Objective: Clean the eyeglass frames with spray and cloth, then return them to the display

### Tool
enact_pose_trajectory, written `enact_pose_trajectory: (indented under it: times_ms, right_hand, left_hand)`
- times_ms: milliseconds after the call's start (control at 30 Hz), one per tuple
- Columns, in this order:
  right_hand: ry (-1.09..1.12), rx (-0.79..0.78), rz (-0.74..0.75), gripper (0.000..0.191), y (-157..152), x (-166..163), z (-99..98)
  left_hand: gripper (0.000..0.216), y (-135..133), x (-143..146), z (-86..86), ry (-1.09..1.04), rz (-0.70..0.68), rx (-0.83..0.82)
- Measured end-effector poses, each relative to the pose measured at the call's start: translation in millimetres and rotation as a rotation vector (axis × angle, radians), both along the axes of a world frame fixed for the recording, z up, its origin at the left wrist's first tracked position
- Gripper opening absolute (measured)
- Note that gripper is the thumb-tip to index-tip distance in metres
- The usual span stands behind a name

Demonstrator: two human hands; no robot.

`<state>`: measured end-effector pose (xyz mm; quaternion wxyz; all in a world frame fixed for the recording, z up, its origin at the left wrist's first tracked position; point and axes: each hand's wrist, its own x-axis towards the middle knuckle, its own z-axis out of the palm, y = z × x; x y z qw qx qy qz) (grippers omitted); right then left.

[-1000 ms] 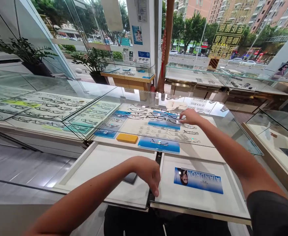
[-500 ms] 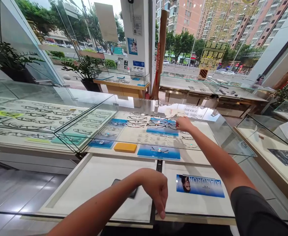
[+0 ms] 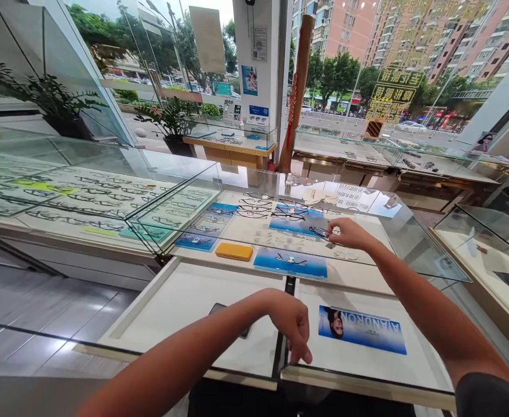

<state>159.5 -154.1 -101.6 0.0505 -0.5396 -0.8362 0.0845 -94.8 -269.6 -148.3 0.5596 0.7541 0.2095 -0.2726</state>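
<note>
My right hand (image 3: 348, 233) reaches inside the glass display case (image 3: 389, 284), its fingers closed on one end of a dark pair of eyeglasses (image 3: 319, 233). Behind and left of it, more frames rest on a blue card (image 3: 291, 225). Nearer to me, a rimless pair (image 3: 291, 259) sits on another blue card (image 3: 261, 267). My left hand (image 3: 290, 321) is bent down with fingers curled together, above the front of the right pulled-out drawer (image 3: 367, 362). Nothing shows in it, though its palm side is hidden. A printed blue card (image 3: 362, 330) lies in that drawer.
A dark phone-like object (image 3: 218, 308), partly behind my left forearm, lies in the left drawer (image 3: 171, 301). An orange-yellow case (image 3: 233, 251) lies inside the display. Glass edges surround the working area. More glass cases with frames (image 3: 93, 197) extend left, others stand by the window.
My right hand has drawn the eyeglasses slightly toward me, off the blue card. The view has shifted, and my left hand sits a little farther in from the drawer's front edge.
</note>
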Motion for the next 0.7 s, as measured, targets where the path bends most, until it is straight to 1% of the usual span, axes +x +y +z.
enact_pose_trajectory:
  times_ms: [67,133,167,233,267,300,333,367,400,467,533,567,600,633,700]
  right_hand:
    - [0.072,-0.102,0.103,0.012,-31.4,6.2,4.2]
    - [0.212,-0.307,0.213,0.013,-62.0,10.8,0.1]
    - [0.215,-0.384,0.231,0.015,-75.5,12.6,-5.6]
    - [0.163,-0.508,0.237,0.016,-96.1,15.7,-23.8]
    - [0.111,-0.54,0.238,0.016,-102.6,17.4,-35.4]
    - [0.063,-0.541,0.229,0.016,-106.3,19.3,-48.0]
    - [0.021,-0.527,0.222,0.015,-107.3,21.6,-60.9]
    - [-0.01,-0.495,0.215,0.013,-105.9,24.3,-73.6]
    - [-0.027,-0.474,0.201,0.011,-102.2,27.3,-85.8]
    - [-0.048,-0.419,0.162,0.01,-89.2,32.9,-107.4]
    - [-0.073,-0.328,0.107,0.01,-70.4,36.2,-125.2]
    - [-0.087,-0.272,0.08,0.011,-59.4,36.3,-132.9]
    - [-0.101,-0.215,0.058,0.012,-47.5,35.3,-139.9]
    - [-0.112,-0.154,0.039,0.015,-34.9,33.2,-146.4]
    - [-0.138,-0.053,0.013,0.015,-8.6,26.5,-158.1]
  left_hand:
    - [0.022,-0.9,1.4,0.4,-0.002,0.003,-0.008]
    - [0.025,-1.1,1.3,4.0,-0.003,-0.007,-0.005]
    - [0.026,-0.6,0.0,7.0,-0.005,-0.014,-0.006]
    - [0.028,2.3,-5.7,14.5,-0.021,-0.024,-0.023]
    - [0.03,5.2,-10.2,18.5,-0.047,-0.017,-0.023]
    - [0.032,9.4,-15.6,22.2,-0.085,0.008,-0.006]
    - [0.037,15.1,-21.7,25.0,-0.144,0.063,0.062]
    - [0.043,22.3,-28.2,26.6,-0.215,0.16,0.159]
    - [0.05,30.9,-34.8,26.6,-0.285,0.315,0.299]
    - [0.057,51.2,-48.2,21.2,-0.387,0.659,0.671]
    - [0.056,72.7,-61.5,9.5,-0.389,0.939,1.012]
    - [0.055,82.8,-67.8,2.0,-0.352,1.035,1.139]
    - [0.052,92.0,-73.8,-6.1,-0.295,1.103,1.231]
    - [0.049,100.1,-79.1,-14.2,-0.226,1.151,1.298]
    - [0.045,112.3,-87.0,-29.2,-0.105,1.191,1.404]
